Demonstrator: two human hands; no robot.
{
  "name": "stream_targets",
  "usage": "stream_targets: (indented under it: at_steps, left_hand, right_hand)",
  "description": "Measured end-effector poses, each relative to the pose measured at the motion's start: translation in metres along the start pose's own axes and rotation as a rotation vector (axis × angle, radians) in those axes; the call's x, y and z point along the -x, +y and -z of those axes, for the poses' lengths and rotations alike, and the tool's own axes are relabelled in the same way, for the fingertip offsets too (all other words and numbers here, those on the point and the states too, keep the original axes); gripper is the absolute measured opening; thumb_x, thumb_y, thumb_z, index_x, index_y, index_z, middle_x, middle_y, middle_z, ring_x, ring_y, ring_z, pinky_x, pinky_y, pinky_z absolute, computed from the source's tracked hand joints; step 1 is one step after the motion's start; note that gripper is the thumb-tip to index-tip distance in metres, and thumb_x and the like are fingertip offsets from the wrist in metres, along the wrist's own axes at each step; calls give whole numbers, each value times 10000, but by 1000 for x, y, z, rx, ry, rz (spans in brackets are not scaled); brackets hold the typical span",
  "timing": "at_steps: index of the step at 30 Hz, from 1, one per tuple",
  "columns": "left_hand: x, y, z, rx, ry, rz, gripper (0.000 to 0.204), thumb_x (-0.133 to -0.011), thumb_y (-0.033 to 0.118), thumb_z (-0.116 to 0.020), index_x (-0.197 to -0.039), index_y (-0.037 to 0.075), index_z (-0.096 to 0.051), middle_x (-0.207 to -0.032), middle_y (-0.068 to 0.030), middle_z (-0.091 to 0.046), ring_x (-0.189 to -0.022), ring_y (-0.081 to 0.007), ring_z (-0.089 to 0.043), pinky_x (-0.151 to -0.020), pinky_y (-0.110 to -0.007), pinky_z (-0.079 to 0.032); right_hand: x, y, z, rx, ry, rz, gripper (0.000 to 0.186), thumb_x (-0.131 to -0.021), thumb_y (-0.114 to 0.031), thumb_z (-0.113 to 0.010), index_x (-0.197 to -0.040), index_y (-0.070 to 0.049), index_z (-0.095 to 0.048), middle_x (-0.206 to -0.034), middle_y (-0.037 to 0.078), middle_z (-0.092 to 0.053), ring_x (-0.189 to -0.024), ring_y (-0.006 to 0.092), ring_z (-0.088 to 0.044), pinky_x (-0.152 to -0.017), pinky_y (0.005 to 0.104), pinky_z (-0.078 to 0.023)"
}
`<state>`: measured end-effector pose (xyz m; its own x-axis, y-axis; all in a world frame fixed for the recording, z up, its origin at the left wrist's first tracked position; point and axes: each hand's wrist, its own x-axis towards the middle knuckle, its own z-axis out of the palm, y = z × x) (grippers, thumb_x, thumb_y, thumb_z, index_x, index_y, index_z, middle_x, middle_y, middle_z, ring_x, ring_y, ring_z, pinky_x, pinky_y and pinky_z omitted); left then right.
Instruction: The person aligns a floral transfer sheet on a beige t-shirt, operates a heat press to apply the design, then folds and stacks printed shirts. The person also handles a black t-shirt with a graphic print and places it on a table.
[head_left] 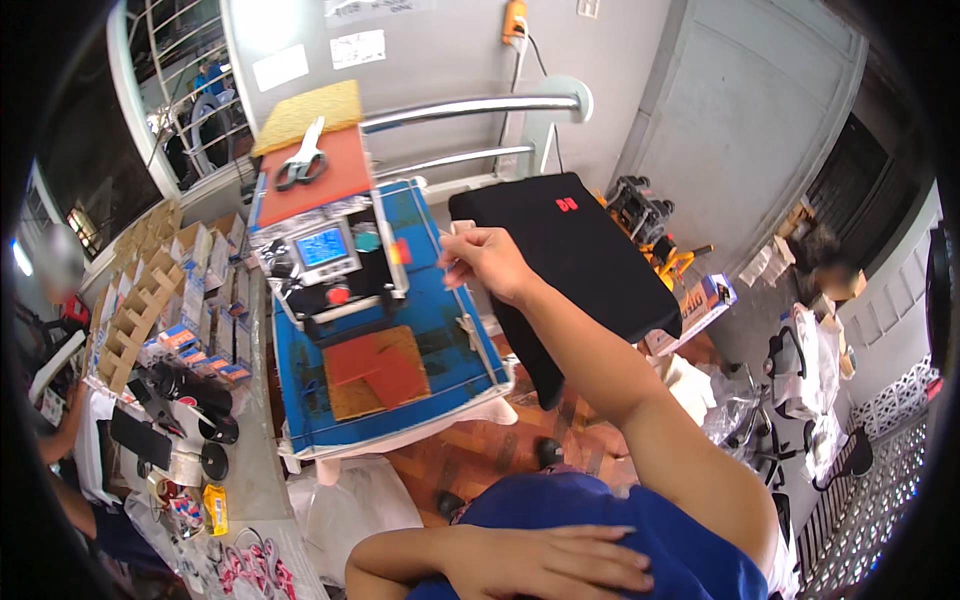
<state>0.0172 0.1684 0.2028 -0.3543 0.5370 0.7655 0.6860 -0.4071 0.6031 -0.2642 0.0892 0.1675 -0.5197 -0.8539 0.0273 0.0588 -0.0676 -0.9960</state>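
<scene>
Reaching out from the lower right of the head view, the right hand (487,262) pinches a small pale piece (461,229), fingers closed on it, above the right edge of the blue press machine (440,330), just beside the black pad (580,260). Left hand (560,562) lies flat, fingers spread, on the blue-clad lap (640,530), holding nothing. Scissors (301,160) rest on the machine's red top

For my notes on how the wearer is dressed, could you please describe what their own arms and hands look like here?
Both forearms are bare, with no sleeves reaching them. The right hand and left hand wear no gloves, and no rings, watch or bracelet can be made out. The only clothing in view is blue fabric at the lower edge.
</scene>
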Motion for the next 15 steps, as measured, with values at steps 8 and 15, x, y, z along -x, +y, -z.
stream_targets:
  at_steps: [8, 15]
  left_hand:
    - [35, -198, -32, 139, 1104, 976, 497, -943, 206, -680, -1371, -2, -537, -1345, -125, -596, -1248, -234, -560, -1081, -373, -415]
    - [20, -289, -29, 104, 1420, 911, 295, -973, 119, -618, -1230, -25, -620, -1153, -115, -669, -1095, -228, -632, -1020, -368, -462]
  right_hand:
    - [92, 124, 161, 1580, -433, -356, 321, -861, -302, -641, -990, -32, -757, -1067, 206, -718, -1021, 351, -699, -842, 442, -569]
    - [38, 58, 257, 1126, -162, 49, 374, -875, -291, -546, -878, 34, -732, -963, 270, -696, -940, 434, -681, -875, 492, -547]
